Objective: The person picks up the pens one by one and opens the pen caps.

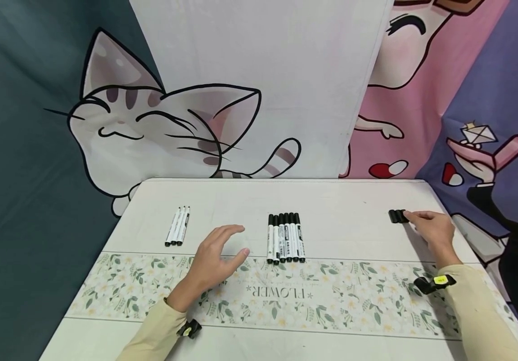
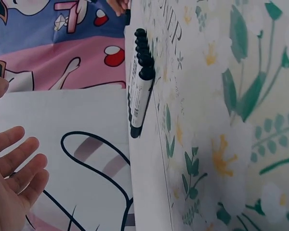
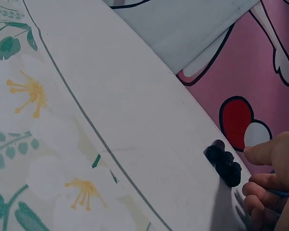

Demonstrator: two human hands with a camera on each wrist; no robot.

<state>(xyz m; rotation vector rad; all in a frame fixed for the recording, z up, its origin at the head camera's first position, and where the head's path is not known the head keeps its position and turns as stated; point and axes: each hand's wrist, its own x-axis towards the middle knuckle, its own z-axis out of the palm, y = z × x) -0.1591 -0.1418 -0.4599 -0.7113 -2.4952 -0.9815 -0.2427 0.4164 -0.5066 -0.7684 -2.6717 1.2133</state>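
Note:
Several capped whiteboard markers [image 1: 286,237], white with black caps, lie side by side mid-table. To their left hovers my left hand [image 1: 215,255], thumb and fingers spread and holding nothing; its fingers [image 2: 19,154] also show in the left wrist view. Farther left, three uncapped markers [image 1: 177,226] form a short row, tips pointing away. At the far right, three black marker caps [image 1: 396,216] sit in a tight row. My right hand [image 1: 432,230] is at the rightmost cap, thumb and fingertips close beside it. In the right wrist view, nothing shows between that thumb [image 3: 259,155] and the fingers.
The white table [image 1: 331,200] carries a floral strip [image 1: 353,296] with the word FLOWER across its front part. Behind the table hangs a cartoon curtain [image 1: 313,65] with a cat and other figures. Both wrists wear black straps.

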